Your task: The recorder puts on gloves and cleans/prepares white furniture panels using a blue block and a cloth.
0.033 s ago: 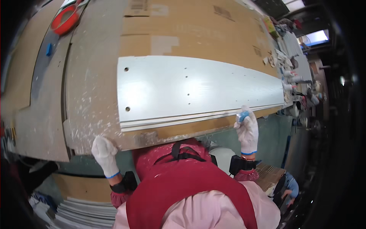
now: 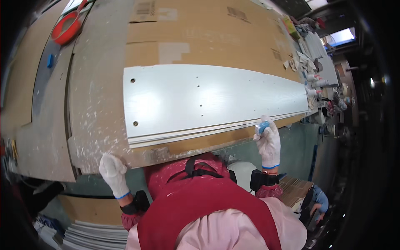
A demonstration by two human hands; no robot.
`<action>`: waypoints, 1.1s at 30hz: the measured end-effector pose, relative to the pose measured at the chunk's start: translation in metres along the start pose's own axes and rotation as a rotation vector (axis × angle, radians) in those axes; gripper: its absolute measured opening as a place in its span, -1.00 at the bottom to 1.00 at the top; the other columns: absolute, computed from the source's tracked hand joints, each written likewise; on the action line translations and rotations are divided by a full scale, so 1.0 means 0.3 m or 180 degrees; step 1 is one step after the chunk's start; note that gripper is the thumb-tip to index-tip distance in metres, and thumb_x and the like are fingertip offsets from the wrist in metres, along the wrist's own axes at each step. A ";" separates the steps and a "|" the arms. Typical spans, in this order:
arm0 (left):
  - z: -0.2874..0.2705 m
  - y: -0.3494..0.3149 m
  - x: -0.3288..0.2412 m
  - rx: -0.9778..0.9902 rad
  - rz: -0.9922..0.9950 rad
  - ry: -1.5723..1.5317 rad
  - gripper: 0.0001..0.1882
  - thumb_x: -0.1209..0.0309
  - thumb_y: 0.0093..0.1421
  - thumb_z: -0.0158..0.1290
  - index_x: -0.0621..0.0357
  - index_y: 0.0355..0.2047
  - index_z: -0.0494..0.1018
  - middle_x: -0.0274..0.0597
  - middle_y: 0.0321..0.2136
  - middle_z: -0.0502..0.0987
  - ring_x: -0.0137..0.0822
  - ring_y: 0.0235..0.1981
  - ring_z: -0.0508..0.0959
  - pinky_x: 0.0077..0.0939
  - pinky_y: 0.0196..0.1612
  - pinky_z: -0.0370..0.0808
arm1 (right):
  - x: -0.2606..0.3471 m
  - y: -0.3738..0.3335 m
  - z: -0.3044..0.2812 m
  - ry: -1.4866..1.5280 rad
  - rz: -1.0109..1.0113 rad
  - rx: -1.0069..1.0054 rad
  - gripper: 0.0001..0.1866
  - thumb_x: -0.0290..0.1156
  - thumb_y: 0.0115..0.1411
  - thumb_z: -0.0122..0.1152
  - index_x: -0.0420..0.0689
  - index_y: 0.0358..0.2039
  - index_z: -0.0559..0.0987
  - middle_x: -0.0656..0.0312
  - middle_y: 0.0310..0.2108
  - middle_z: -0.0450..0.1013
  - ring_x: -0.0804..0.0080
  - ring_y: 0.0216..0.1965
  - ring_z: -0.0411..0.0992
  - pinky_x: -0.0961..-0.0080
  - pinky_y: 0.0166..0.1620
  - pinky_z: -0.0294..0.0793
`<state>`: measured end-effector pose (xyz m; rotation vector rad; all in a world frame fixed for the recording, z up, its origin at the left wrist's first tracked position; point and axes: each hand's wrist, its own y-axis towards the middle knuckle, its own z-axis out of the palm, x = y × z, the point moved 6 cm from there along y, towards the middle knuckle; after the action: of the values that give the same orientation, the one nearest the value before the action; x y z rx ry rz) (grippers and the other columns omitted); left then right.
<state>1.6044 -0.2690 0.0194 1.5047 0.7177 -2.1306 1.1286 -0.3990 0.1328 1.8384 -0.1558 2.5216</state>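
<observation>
A long white panel (image 2: 166, 98) with small drilled holes lies flat on top of more white panels, whose edges (image 2: 166, 138) show along the near side. My right hand (image 2: 268, 143), in a white knitted glove, is closed with a small blue piece (image 2: 262, 126) between thumb and fingers. It is by the near edge of the panels, toward their right end; whether it touches them I cannot tell. My left hand (image 2: 112, 170), gloved too, is curled at the bench's front edge, left of the panels. Its palm is hidden, so anything inside it does not show.
Flattened cardboard (image 2: 225, 41) covers the bench beneath and behind the panels. On the left are a red-rimmed strainer (image 2: 66, 30) and a blue block (image 2: 50, 61). White bottles (image 2: 314, 83) and crumpled scraps crowd the right end. Stacked boards (image 2: 98, 235) lie low at the left.
The whole view has shifted slightly, so the panel and bench sit a little lower and farther left. Both hands keep nearly the same pose, and the blue piece stays in my right hand.
</observation>
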 end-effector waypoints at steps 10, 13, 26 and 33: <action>0.286 -0.108 0.053 0.0828 -0.0254 -0.0378 -0.21 -0.41 0.10 -0.32 0.11 -0.79 0.21 -0.26 -0.85 0.21 -0.38 -0.86 0.23 -0.54 -0.82 0.16 | -0.002 0.097 -0.278 0.0289 0.0338 -0.0080 -0.53 -0.45 0.16 0.18 -0.35 0.05 0.33 0.05 -0.25 0.45 0.39 -0.35 0.47 0.57 -0.38 0.56; 0.466 -0.158 0.081 0.0794 -0.0295 -0.0269 -0.20 -0.40 0.11 -0.33 0.15 -0.74 0.25 -0.22 -0.81 0.26 -0.36 -0.83 0.26 -0.53 -0.79 0.20 | 0.026 0.140 -0.441 0.0260 0.0399 -0.0174 -0.54 -0.46 0.16 0.17 -0.36 0.04 0.34 0.05 -0.24 0.46 0.38 -0.32 0.48 0.58 -0.37 0.58; 1.212 -0.456 0.253 0.1219 -0.0572 0.0687 -0.13 -0.37 0.18 -0.48 0.28 -0.37 0.44 -0.17 -0.63 0.45 -0.36 -0.65 0.44 -0.55 -0.57 0.35 | 0.223 0.479 -1.052 -0.0072 0.0867 -0.0165 -0.60 -0.61 0.13 -0.04 -0.44 0.01 0.34 0.03 -0.24 0.44 0.49 -0.34 0.46 0.66 -0.36 0.51; 1.381 -0.438 0.307 0.1110 -0.1009 0.0657 -0.16 -0.35 0.20 -0.43 0.27 -0.28 0.42 -0.13 -0.54 0.50 -0.31 -0.58 0.48 -0.51 -0.46 0.44 | 0.301 0.740 -0.912 -0.0448 0.1286 0.0291 -0.54 -0.61 0.13 0.01 -0.35 0.09 0.33 0.11 -0.22 0.45 0.46 -0.28 0.46 0.60 -0.27 0.48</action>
<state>1.1951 -0.4348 0.0679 1.9247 0.7219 -2.4580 0.8250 -0.5991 0.1200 2.2181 -0.4663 2.6812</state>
